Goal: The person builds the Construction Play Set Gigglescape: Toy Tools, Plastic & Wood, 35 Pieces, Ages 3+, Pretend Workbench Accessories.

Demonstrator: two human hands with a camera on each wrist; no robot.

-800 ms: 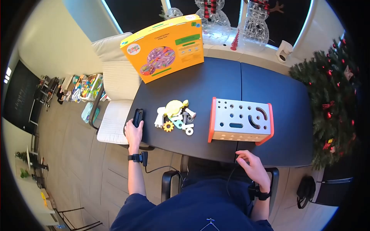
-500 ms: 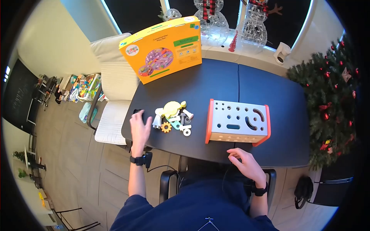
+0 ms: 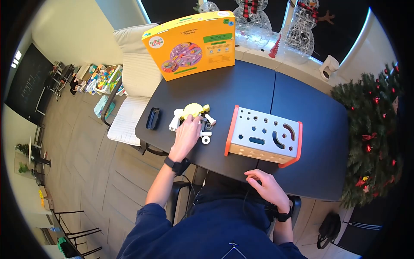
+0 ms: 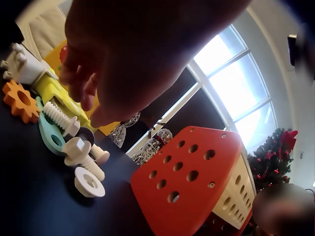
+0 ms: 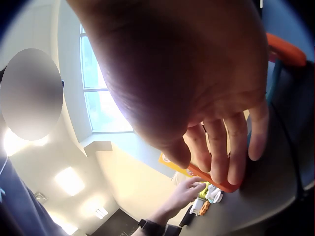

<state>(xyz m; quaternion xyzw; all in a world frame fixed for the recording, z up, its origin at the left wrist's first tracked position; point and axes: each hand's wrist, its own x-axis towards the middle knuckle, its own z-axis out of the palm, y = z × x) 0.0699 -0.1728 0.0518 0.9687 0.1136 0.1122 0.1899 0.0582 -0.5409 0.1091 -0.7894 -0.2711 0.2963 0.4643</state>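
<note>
My left hand (image 3: 188, 134) reaches over a pile of toy parts, fingers pointing down at it and hiding part of it. In the left wrist view, its bent fingers hover over a yellow piece (image 4: 56, 93), nothing visible between them. Around it lie an orange gear (image 4: 21, 101), a teal plate (image 4: 49, 133), pale toy bolts (image 4: 59, 118) and a white ring-shaped nut (image 4: 89, 182). My right hand (image 3: 269, 186) hangs relaxed by the table's front edge, holding nothing. Beyond it stands a grey block with holes (image 3: 241, 127) and red-orange ends.
A small black tray (image 3: 148, 123) lies left of the pile on the dark table (image 3: 241, 82). At the back left stands a yellow play set box (image 3: 215, 43). A white chair (image 3: 125, 125) is beside the table, a decorated Christmas tree (image 3: 371, 142) at the right.
My left hand has let go of the black tray, leaving it on the table, and has moved right onto the toy parts. My right hand stays near the front edge.
</note>
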